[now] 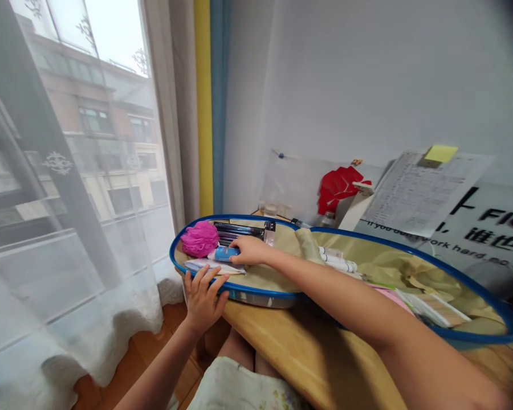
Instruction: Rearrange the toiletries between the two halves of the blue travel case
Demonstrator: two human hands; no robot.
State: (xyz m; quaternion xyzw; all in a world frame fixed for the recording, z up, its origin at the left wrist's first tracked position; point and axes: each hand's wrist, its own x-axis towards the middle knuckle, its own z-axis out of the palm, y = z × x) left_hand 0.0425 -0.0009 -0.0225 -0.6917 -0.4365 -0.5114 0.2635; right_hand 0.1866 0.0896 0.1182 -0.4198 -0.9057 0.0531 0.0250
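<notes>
My right hand (248, 251) reaches into the left compartment of a blue-rimmed fabric organizer (260, 294), its fingers closed around a small blue tube with a white end (223, 254). Beside the tube's far end sits a pink mesh bath puff (200, 238). My left hand (205, 297) rests on the near rim with its fingers spread. Just beyond its fingertips lies a flat packet (196, 265), pale in colour. Behind the tube, several dark pens or slim sticks (239, 232) lie in a row.
The organizer's right compartment holds white tubes (338, 263), a pink item (394, 299) and flat white packs (438, 309). Underneath is a wooden table (290, 347). A sheer curtain (89, 296) hangs at left; papers (425, 191) are fixed to the wall.
</notes>
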